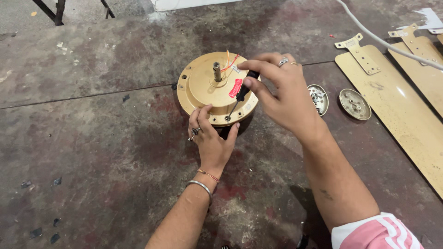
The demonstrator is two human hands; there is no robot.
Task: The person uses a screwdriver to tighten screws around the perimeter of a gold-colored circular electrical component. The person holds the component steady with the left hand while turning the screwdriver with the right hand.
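On the stained floor (pixel 92 161), the gold fan motor housing (pixel 203 87) sits between both hands. The left hand (pixel 210 138) braces its near rim, fingers spread. The right hand (pixel 281 92) pinches a screwdriver (pixel 240 94), tip on the rim. To the right lie two round caps (pixel 354 104) and gold fan blades (pixel 397 101), crossed by a white cable (pixel 383 42).

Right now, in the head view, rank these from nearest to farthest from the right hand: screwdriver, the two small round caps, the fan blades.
1. Screwdriver: held in the right hand, tip on the fan motor.
2. Round cap with small parts: just right of that hand.
3. Second round cap: further right.
4. Fan blades: far right.
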